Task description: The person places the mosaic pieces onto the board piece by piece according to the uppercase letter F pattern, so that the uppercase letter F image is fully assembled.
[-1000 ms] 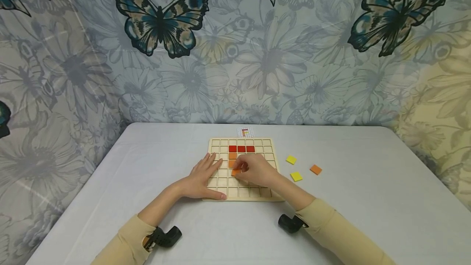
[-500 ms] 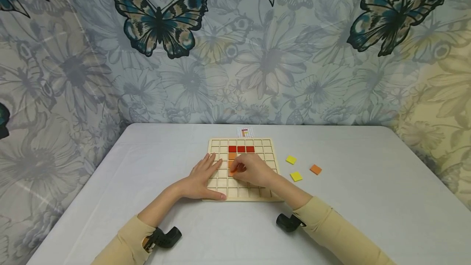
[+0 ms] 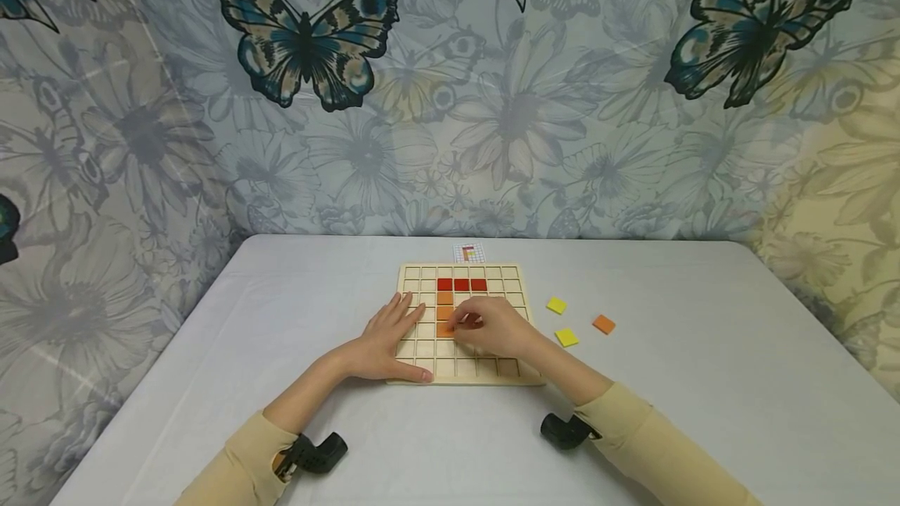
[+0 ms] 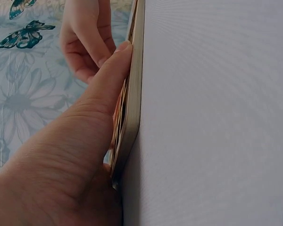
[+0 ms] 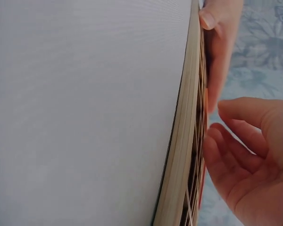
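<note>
A wooden grid board (image 3: 415,348) lies on the table. Three red square tiles (image 3: 461,285) form a row in its upper part. Below the leftmost red one, orange square tiles (image 3: 445,312) run down in a column. My left hand (image 3: 387,338) rests spread on the board's left side, thumb on the front edge (image 4: 134,89). My right hand (image 3: 492,326) is over the board's middle, fingertips at the lowest orange tile (image 3: 444,329). In the right wrist view, a gap shows between thumb and loosely bent fingers (image 5: 231,157), with nothing held there.
Two yellow tiles (image 3: 556,305) and a loose orange tile (image 3: 603,324) lie right of the board. A small printed card (image 3: 469,253) with a coloured grid pattern lies behind it. The white tabletop (image 3: 668,295) meets a butterfly-patterned backdrop (image 3: 513,123).
The lowest orange tile, tilted in the right fingers at first, now lies flat in its grid cell. The right hand has let go and drawn slightly right. The left hand stays put.
</note>
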`<action>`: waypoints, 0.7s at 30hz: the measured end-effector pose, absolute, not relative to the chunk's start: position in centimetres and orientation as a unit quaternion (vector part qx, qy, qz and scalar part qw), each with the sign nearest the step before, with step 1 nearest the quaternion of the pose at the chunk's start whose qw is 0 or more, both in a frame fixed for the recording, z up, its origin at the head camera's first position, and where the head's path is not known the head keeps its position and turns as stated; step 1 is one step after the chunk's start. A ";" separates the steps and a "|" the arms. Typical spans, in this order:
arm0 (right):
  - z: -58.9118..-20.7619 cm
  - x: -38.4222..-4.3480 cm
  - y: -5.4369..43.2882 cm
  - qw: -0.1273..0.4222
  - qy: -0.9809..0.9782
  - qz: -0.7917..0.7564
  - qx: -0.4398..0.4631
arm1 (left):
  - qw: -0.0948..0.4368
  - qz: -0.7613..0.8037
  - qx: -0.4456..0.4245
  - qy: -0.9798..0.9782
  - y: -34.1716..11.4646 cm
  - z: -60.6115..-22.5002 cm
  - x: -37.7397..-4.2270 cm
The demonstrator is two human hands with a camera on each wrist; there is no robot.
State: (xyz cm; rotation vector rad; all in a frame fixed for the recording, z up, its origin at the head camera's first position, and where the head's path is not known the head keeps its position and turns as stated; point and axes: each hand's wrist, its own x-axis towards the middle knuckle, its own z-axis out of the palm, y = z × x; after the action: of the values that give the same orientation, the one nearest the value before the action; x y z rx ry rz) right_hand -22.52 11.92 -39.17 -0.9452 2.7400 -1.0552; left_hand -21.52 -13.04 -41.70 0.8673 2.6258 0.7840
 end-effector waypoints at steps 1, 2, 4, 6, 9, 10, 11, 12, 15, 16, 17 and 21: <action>-39.1 -22.5 12.2 0.033 0.889 -0.347 -0.297 | 0.133 0.270 0.299 0.905 -13.0 -41.7 -21.5; -39.1 -22.4 12.4 0.037 0.889 -0.353 -0.290 | 0.134 0.270 0.298 0.906 -13.0 -41.7 -21.5; -39.1 -22.3 12.9 0.041 0.888 -0.365 -0.277 | 0.134 0.271 0.298 0.906 -13.0 -41.7 -21.6; -39.1 -22.2 13.5 0.043 0.888 -0.373 -0.266 | 0.133 0.271 0.297 0.906 -13.0 -41.7 -21.6; -39.1 -22.0 14.2 0.043 0.889 -0.378 -0.253 | 0.131 0.270 0.299 0.906 -13.0 -41.8 -21.6; -39.1 -21.9 14.5 0.043 0.891 -0.377 -0.248 | 0.130 0.271 0.300 0.905 -13.0 -41.8 -21.6; -39.1 -21.8 14.7 0.042 0.892 -0.379 -0.245 | 0.129 0.271 0.301 0.905 -13.0 -41.8 -21.6; -39.1 -21.7 14.9 0.043 0.893 -0.380 -0.239 | 0.129 0.271 0.302 0.905 -13.0 -41.8 -21.6; -39.0 -21.4 15.6 0.041 0.895 -0.381 -0.230 | 0.129 0.271 0.304 0.904 -13.0 -41.7 -21.5; -39.0 -21.4 15.9 0.042 0.895 -0.382 -0.225 | 0.128 0.271 0.304 0.904 -13.0 -41.7 -21.5; -39.0 -21.3 16.1 0.043 0.895 -0.384 -0.222 | 0.128 0.270 0.305 0.904 -13.0 -41.7 -21.5; -39.1 -21.2 17.0 0.056 0.896 -0.390 -0.203 | 0.127 0.269 0.307 0.904 -13.0 -41.6 -21.5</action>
State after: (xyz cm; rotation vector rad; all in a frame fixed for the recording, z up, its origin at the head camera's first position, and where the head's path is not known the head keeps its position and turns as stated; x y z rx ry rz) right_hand -21.19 17.02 -39.06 -0.6147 2.7208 -1.1842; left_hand -21.47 -12.99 -41.64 0.8945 2.6309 0.7830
